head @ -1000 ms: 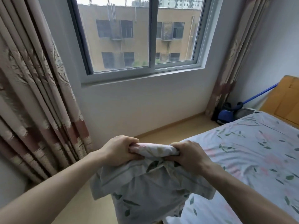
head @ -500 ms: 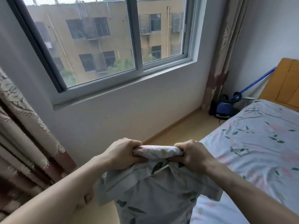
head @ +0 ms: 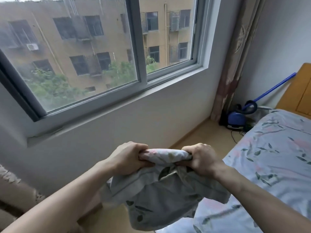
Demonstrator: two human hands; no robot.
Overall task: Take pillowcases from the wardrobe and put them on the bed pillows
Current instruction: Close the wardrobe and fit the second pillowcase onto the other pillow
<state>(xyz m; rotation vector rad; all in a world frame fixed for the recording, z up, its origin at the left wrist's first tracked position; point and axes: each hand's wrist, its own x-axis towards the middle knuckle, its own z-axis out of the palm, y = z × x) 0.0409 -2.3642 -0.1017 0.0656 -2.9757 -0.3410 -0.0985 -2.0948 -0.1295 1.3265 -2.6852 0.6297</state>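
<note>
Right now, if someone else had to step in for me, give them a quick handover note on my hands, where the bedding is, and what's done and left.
Left hand: grip shut on the bunched top of the pillowcase.
Right hand: grip shut on the same bunched edge; the rest hangs below, beside the bed.
Done: a pillowcase is out and in hand.
Left: no pillow shows in this view, so none can be seen covered. Find the pillows and pull the cases on.
Note: a blue cleaning machine and its cord sit on the floor in the corner by the curtain.
</note>
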